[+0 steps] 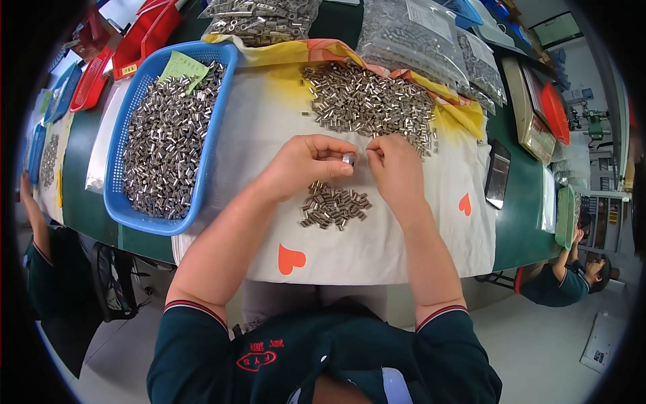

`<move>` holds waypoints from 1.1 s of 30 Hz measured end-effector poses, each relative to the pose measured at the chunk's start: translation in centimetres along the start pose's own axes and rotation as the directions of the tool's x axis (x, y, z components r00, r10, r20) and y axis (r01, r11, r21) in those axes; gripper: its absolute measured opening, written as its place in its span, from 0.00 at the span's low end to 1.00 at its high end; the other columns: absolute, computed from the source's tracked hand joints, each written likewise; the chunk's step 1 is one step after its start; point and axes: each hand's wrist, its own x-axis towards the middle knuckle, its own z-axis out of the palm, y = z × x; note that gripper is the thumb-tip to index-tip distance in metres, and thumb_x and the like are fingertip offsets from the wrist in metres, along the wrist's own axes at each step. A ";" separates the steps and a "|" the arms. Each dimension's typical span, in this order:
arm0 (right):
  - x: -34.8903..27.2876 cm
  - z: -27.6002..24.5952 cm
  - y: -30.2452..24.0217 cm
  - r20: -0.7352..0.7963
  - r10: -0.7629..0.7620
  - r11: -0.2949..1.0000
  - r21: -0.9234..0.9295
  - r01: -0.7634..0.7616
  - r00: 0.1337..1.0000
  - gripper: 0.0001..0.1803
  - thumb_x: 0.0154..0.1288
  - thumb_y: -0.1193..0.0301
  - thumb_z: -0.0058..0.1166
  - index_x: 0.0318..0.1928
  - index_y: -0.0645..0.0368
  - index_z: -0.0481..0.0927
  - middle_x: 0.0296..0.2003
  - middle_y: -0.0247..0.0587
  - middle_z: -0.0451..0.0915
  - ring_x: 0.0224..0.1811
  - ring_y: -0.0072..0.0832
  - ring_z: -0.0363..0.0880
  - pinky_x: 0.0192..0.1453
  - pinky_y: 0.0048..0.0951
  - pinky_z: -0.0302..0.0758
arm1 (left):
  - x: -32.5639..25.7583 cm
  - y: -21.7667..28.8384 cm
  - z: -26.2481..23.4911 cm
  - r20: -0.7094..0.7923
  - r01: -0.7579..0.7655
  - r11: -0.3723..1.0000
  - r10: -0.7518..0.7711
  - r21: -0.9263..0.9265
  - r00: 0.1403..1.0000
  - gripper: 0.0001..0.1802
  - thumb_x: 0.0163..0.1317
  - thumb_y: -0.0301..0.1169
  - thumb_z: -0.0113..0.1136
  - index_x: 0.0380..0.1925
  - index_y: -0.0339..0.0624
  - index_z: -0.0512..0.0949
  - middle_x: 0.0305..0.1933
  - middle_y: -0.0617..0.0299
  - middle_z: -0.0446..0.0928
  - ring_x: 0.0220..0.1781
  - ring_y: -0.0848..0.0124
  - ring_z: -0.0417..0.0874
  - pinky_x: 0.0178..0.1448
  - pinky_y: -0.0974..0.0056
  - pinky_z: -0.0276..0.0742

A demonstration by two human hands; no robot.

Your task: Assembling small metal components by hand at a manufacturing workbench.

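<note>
Between the thumb and fingers of my left hand [303, 167] is a small shiny metal sleeve [348, 158]. Just to its right, my right hand [397, 176] has its thumb and fingers pinched together; anything in them is too small or hidden to make out. The two hands are close but apart, above a white cloth [377, 252] with orange hearts. Below them lies a small pile of short metal cylinders [333, 205]. Beyond the hands spreads a larger heap of similar cylinders [370, 97], reaching close to my right fingertips.
A blue basket [116, 172] full of metal cylinders stands at left, a green paper slip [183, 67] inside. Clear bags of metal parts [410, 40] line the back. A phone [498, 174] lies at right on the green table [521, 232]. Other people sit at both sides.
</note>
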 end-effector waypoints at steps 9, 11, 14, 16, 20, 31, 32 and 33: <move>-0.8 -2.3 -1.8 0.138 0.013 0.749 0.655 -0.101 0.990 0.06 0.47 0.81 0.54 0.29 0.61 0.76 0.26 0.38 0.76 0.26 0.26 0.74 0.31 0.22 0.70 | 0.0 0.2 0.1 -0.021 -0.026 0.999 0.027 0.044 0.999 0.19 0.49 0.23 0.63 0.43 0.33 0.74 0.32 0.65 0.76 0.34 0.81 0.75 0.39 0.76 0.72; -1.0 -2.2 -1.9 0.091 -0.016 0.807 0.590 -0.041 0.996 0.05 0.47 0.80 0.54 0.28 0.62 0.76 0.26 0.38 0.76 0.25 0.27 0.74 0.31 0.24 0.71 | -0.1 0.1 0.1 -0.024 -0.014 0.999 0.015 0.035 1.000 0.18 0.49 0.23 0.63 0.42 0.33 0.75 0.32 0.65 0.76 0.34 0.81 0.75 0.39 0.76 0.72; -1.4 -1.7 -2.5 -0.015 -0.080 0.930 0.358 0.080 0.997 0.05 0.47 0.79 0.55 0.29 0.61 0.76 0.25 0.38 0.75 0.25 0.28 0.74 0.30 0.24 0.71 | 0.1 -0.2 0.1 -0.055 -0.049 0.985 0.059 0.166 0.997 0.17 0.48 0.23 0.64 0.41 0.33 0.76 0.32 0.64 0.77 0.34 0.81 0.75 0.39 0.76 0.72; -1.5 -1.6 -2.4 0.003 -0.058 0.916 0.399 0.052 0.998 0.04 0.48 0.79 0.55 0.28 0.62 0.76 0.24 0.38 0.75 0.25 0.27 0.75 0.30 0.24 0.71 | 0.2 -0.5 0.2 -0.091 -0.044 0.975 0.065 0.217 0.994 0.17 0.47 0.23 0.64 0.40 0.33 0.76 0.32 0.63 0.77 0.33 0.80 0.75 0.38 0.75 0.72; -1.2 -2.1 -1.4 0.218 0.065 0.701 0.685 -0.200 0.974 0.04 0.48 0.77 0.57 0.26 0.63 0.75 0.22 0.34 0.76 0.24 0.21 0.74 0.28 0.22 0.70 | -0.2 0.3 0.3 -0.061 -0.023 0.977 0.037 0.213 0.997 0.17 0.47 0.23 0.64 0.40 0.33 0.76 0.32 0.62 0.78 0.33 0.79 0.76 0.39 0.75 0.73; 1.3 -2.1 0.7 0.365 0.139 0.764 0.552 -0.334 0.921 0.06 0.49 0.74 0.58 0.29 0.61 0.77 0.23 0.31 0.73 0.25 0.17 0.69 0.30 0.18 0.67 | -0.4 0.9 0.7 0.037 -0.031 0.910 0.017 0.413 0.999 0.17 0.47 0.26 0.65 0.39 0.34 0.77 0.33 0.62 0.79 0.33 0.80 0.76 0.39 0.74 0.73; 1.8 -1.4 0.4 0.212 0.082 0.912 0.378 -0.159 0.974 0.06 0.49 0.73 0.57 0.29 0.60 0.77 0.24 0.34 0.73 0.26 0.22 0.71 0.31 0.22 0.68 | -0.5 0.7 0.7 0.043 -0.032 0.910 0.015 0.413 0.999 0.17 0.47 0.26 0.65 0.39 0.34 0.77 0.33 0.62 0.79 0.33 0.80 0.76 0.39 0.74 0.73; 2.3 -0.5 0.2 0.072 -0.024 0.988 0.154 0.012 0.997 0.06 0.49 0.73 0.56 0.30 0.60 0.78 0.25 0.37 0.74 0.27 0.27 0.73 0.32 0.26 0.70 | -0.3 0.5 0.4 0.051 -0.039 0.932 0.022 0.360 0.998 0.16 0.48 0.25 0.65 0.39 0.34 0.77 0.33 0.62 0.78 0.33 0.80 0.75 0.39 0.74 0.72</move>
